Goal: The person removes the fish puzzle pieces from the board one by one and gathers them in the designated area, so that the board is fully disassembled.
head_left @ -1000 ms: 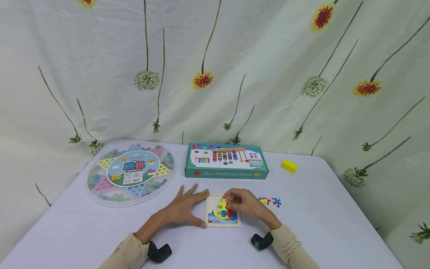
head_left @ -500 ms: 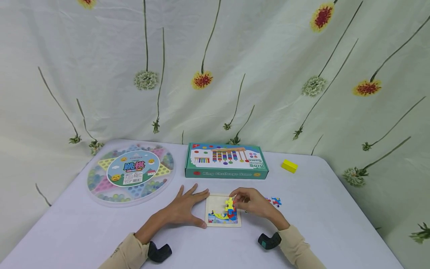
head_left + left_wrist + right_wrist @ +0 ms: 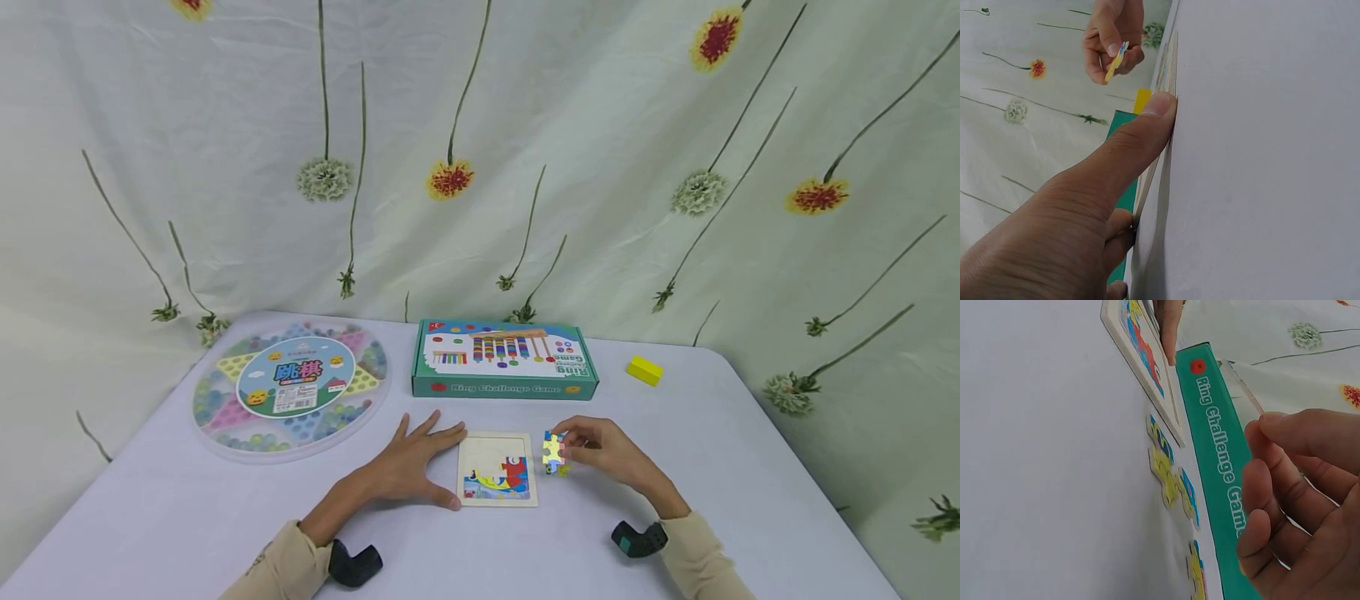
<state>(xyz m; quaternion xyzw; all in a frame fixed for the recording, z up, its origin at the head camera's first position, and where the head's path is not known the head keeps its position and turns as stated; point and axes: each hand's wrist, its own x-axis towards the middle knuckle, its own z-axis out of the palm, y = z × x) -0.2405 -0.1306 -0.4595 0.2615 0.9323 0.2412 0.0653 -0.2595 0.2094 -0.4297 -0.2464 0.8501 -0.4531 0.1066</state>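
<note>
A square wooden jigsaw tray [image 3: 480, 454] lies on the white table in the head view, with joined red, yellow and blue pieces along its lower part. My left hand [image 3: 412, 462] is spread flat at its left side. The left thumb [image 3: 1157, 106] touches the tray's near edge. Just right of the tray, my right hand [image 3: 603, 450] pinches a mostly yellow jigsaw piece [image 3: 553, 447] between thumb and fingers, raised above the table. That piece shows edge-on in the right wrist view. Several loose jigsaw pieces [image 3: 1163, 472] lie beside the tray, largely hidden behind the right hand in the head view.
Behind the tray stands a green Ring Challenge Game box [image 3: 506, 387]. A round Chinese checkers set [image 3: 296, 375] with marbles lies at the back left. One yellow block [image 3: 645, 370] sits at the back right. A flowered cloth [image 3: 600, 150] hangs behind the table.
My right hand has carried the yellow jigsaw piece rightward, from over the tray to beyond its right edge, uncovering the red pieces in it. The left hand stays in place.
</note>
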